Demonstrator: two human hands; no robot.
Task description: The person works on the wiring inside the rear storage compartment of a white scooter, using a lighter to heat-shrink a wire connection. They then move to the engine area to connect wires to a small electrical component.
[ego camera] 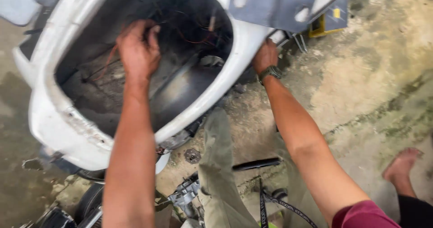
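Observation:
A white scooter body shell (52, 119) lies open side up, its dark, dirty inside (180, 81) showing. My left hand (137, 47) reaches into the hollow, fingers curled among thin red and black wires (198, 38). My right hand (265, 56), with a watch on the wrist, grips the shell's outer right edge by a metal bracket. What the left fingers pinch is hidden by blur.
A grey metal plate (270, 2) crosses the top. A yellow and blue box (329, 22) sits on the stained concrete floor (374, 74). Engine parts and a black strap (270, 205) lie below. Another person's bare foot (403, 165) stands at the right.

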